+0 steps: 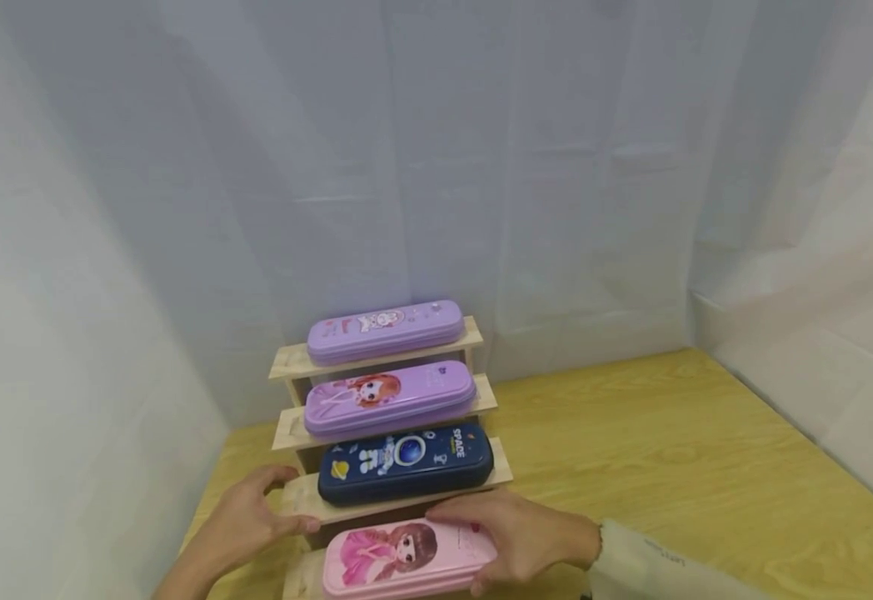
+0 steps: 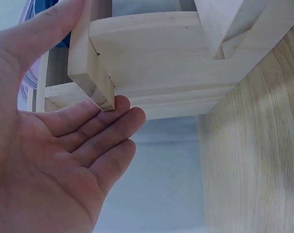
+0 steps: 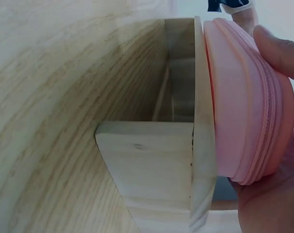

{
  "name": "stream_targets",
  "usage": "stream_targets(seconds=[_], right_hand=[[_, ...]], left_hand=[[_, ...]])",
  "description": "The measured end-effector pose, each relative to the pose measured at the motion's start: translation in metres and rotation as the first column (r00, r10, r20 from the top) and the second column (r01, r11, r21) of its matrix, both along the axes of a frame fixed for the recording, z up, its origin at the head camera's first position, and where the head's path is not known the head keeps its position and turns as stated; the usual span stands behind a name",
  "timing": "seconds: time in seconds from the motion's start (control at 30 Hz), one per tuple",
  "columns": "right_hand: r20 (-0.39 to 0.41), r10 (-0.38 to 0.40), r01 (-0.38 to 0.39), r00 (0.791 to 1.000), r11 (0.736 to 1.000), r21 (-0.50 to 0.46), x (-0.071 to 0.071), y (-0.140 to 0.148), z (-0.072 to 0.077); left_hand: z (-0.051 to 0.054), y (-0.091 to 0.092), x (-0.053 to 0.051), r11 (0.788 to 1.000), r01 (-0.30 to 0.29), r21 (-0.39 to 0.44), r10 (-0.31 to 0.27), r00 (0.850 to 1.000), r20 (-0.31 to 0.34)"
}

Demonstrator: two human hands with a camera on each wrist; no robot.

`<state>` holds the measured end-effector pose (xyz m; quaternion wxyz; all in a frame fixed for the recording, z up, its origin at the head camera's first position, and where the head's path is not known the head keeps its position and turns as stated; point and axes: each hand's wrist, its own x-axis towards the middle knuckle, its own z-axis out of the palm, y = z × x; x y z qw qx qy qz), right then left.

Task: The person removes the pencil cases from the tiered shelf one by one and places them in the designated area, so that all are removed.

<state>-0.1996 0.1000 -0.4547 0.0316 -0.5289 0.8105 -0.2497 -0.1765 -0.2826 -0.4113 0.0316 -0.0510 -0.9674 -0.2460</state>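
A four-tier wooden rack (image 1: 303, 497) stands on the table. My left hand (image 1: 237, 525) holds the left end of its second step from the bottom, thumb and fingers on opposite edges; in the left wrist view the hand (image 2: 64, 150) has its fingertips against the wood (image 2: 91, 80). My right hand (image 1: 519, 533) grips the right end of a pink pencil case (image 1: 399, 554) on the lowest step. In the right wrist view this case (image 3: 239, 102) lies on the board (image 3: 204, 121), with the hand (image 3: 278, 189) around its end.
A navy space case (image 1: 406, 462), a purple case with a girl (image 1: 391, 398) and a lilac case (image 1: 386, 332) lie on the higher steps. A pale curtain (image 1: 451, 167) hangs behind and beside the wooden table (image 1: 631, 450).
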Motion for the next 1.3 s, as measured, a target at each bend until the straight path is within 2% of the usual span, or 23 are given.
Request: stream_targets(seconds=[0.1, 0.3, 0.43, 0.57, 0.63, 0.8, 0.9, 1.07, 1.23, 1.3], right_hand=[[-0.013, -0.001, 0.000, 1.000, 0.999, -0.040, 0.000, -0.002, -0.002], [0.012, -0.020, 0.021, 1.000, 0.992, -0.121, 0.004, -0.005, -0.010], [-0.042, -0.051, 0.044, 0.998, 0.986, -0.159, 0.007, -0.004, -0.013], [-0.078, -0.081, 0.066, 0.994, 0.982, -0.178, 0.011, -0.001, -0.010], [-0.067, -0.093, 0.078, 0.993, 0.979, -0.190, 0.015, 0.001, -0.005], [0.046, -0.098, 0.106, 0.994, 0.966, -0.235, 0.023, 0.011, 0.020], [0.063, -0.109, 0.122, 0.992, 0.958, -0.260, 0.028, 0.017, 0.043], [-0.002, -0.191, 0.181, 0.982, 0.931, -0.317, 0.031, 0.032, 0.082], [-0.107, -0.318, 0.253, 0.942, 0.884, -0.394, 0.020, 0.045, 0.113], [-0.113, -0.381, 0.305, 0.918, 0.857, -0.416, 0.014, 0.051, 0.121]], left_hand=[[0.001, 0.000, 0.001, 1.000, -0.008, 0.000, 0.008, 1.000, 0.007], [0.003, 0.001, 0.000, 1.000, -0.012, -0.006, 0.012, 1.000, 0.023], [0.002, 0.002, -0.002, 1.000, -0.014, -0.008, 0.014, 0.999, 0.036], [0.003, 0.002, -0.002, 1.000, -0.011, -0.008, 0.011, 0.999, 0.032], [0.003, 0.002, -0.002, 1.000, -0.012, -0.012, 0.012, 1.000, 0.029], [0.004, 0.002, -0.002, 0.999, -0.033, -0.018, 0.034, 0.997, 0.062], [0.004, 0.001, -0.003, 0.999, -0.034, -0.022, 0.035, 0.997, 0.069], [0.002, -0.001, -0.002, 1.000, 0.001, -0.015, -0.001, 1.000, 0.008], [0.000, -0.002, -0.003, 1.000, 0.021, -0.016, -0.022, 1.000, -0.019], [0.000, -0.001, -0.005, 1.000, 0.026, -0.018, -0.026, 1.000, -0.014]])
